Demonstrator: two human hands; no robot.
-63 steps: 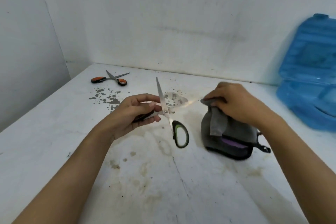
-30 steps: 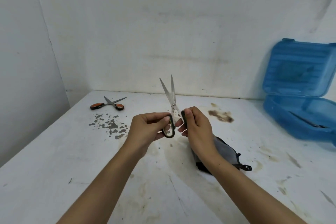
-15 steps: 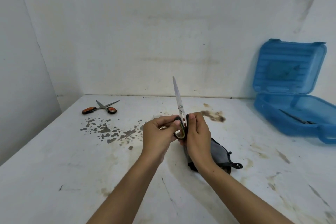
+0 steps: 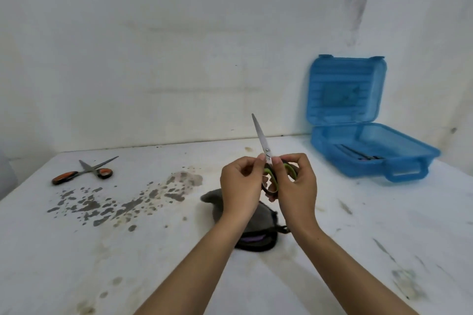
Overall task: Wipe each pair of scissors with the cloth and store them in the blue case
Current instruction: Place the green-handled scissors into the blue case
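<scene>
The green-handled scissors (image 4: 266, 158) are held above the counter (image 4: 358, 250), approx. centre of view, blades closed and pointing up and slightly to the left, long axis near vertical w/ handles at the bottom. The handle loops are gripped by both hands: the left hand (image 4: 239, 186) is raised w/ its back to the camera, fingers curled and thumb tip pressed near the pivot; the right hand (image 4: 297, 186) is likewise raised, thumb and index finger pinched on the upper loop, remaining fingers curled around the handle. Both forearms are extended forward and converge at the scissors. Below the hands, on the counter, a grey cloth (image 4: 215, 202) is seen lying partly over a dark pouch (image 4: 258, 238) w/ a purple patch. The blue case (image 4: 371, 151) stands open to the right, well apart from the hands, lid upright against the wall; dark items are visible inside but cannot be identified. At far left a pair of orange-handled scissors (image 4: 84, 171) lies flat w/ blades parted, near a patch of grey flecks and stains (image 4: 128, 199).
</scene>
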